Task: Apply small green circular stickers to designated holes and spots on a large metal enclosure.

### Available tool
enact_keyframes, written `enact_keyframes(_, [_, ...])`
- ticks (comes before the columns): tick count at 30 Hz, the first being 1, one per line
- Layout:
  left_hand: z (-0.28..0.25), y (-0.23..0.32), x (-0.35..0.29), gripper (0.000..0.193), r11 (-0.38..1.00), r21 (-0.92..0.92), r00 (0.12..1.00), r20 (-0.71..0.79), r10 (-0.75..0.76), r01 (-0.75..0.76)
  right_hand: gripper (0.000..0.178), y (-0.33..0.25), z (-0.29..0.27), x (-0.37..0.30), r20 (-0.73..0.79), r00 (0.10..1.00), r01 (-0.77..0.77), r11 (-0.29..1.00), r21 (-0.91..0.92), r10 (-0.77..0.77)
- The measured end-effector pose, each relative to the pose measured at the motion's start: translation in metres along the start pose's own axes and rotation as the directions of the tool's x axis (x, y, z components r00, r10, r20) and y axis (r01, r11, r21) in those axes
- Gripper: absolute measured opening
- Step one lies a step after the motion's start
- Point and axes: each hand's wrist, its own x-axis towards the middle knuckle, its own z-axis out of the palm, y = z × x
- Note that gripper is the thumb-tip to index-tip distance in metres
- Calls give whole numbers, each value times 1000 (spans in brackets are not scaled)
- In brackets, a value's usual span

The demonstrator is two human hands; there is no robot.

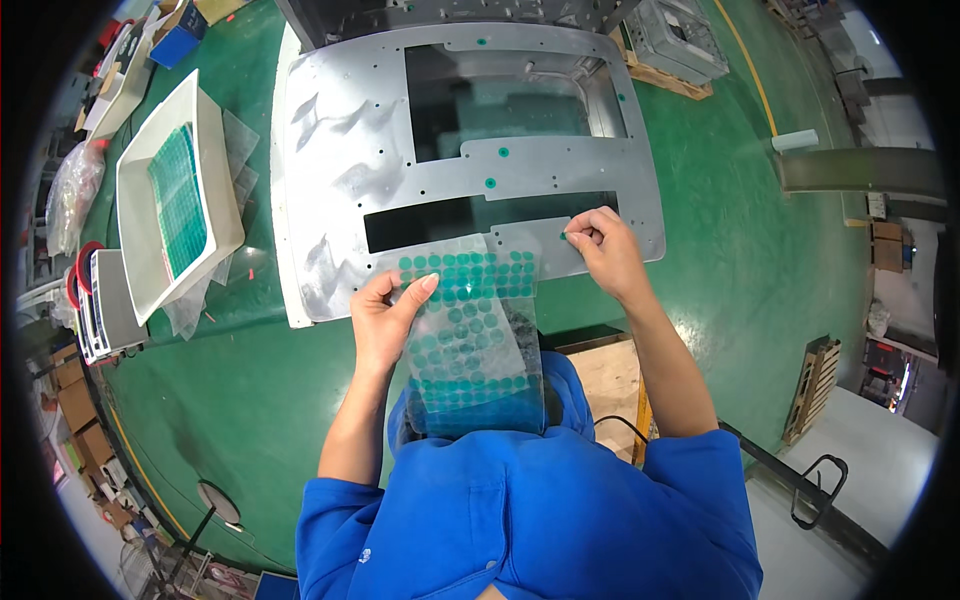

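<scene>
My left hand (385,318) is closed on a clear sheet of round green stickers (462,344), thumb on top near its upper left corner. Rows of stickers fill the sheet's top and bottom, while some spots between are bare. The sheet hangs down in front of my body. My right hand (608,258) is pinched over the near edge of a silver metal panel (350,140), with a small green round sticker (564,236) at the fingertips. Whether the sticker touches the panel is hard to tell. Other green dots (503,153) sit on the panel around small holes.
Two rectangular cutouts open through the panel, the larger one (505,95) at the back. To the left, a cream plastic bin (130,215) holds more green sticker sheets (178,200). A grey crate (675,40) rests on a wooden pallet at the back right. A dark beam (850,172) juts in from the right.
</scene>
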Motion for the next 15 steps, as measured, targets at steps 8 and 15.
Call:
enact_keyframes(8, [2,3,1,18,1000,-9,1000,-10,-9,9,3,-1,3,1,-29,999,19,997,-73,-21])
enact_keyframes(15, [-2,2,2,16,1000,0,1000,9,-16,16,3,-2,5,-1,-52,997,48,995,-92,-53])
